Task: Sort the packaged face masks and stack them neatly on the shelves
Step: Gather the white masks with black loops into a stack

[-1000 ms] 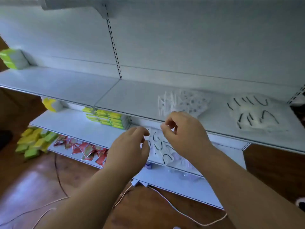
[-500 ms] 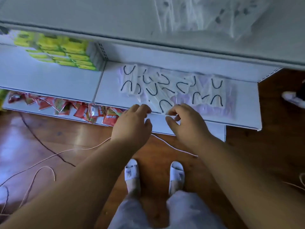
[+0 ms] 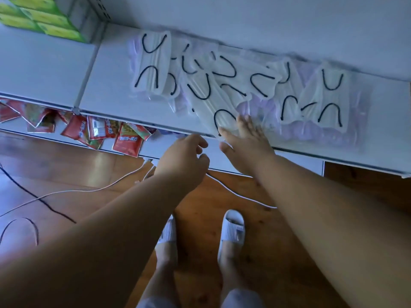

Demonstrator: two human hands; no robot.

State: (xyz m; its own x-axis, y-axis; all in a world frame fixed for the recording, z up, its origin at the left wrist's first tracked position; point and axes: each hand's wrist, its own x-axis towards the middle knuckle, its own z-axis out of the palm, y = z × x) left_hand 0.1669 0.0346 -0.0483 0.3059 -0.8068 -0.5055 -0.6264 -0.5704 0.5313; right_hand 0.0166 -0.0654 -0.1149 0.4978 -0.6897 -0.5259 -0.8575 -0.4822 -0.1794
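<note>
Several packaged face masks [image 3: 224,85] with black ear loops lie in a loose, overlapping spread on the white shelf [image 3: 106,85]. One mask pack [image 3: 219,112] sticks out past the shelf's front edge, and the right hand [image 3: 246,141] rests flat on it, fingers [image 3: 243,123] straight and spread. Just beside it the left hand [image 3: 184,156] hovers below the shelf edge, its fingers loosely curled and holding nothing. Green boxes [image 3: 42,16] stand at the shelf's far left; red sachets [image 3: 89,130] litter the lower shelf.
</note>
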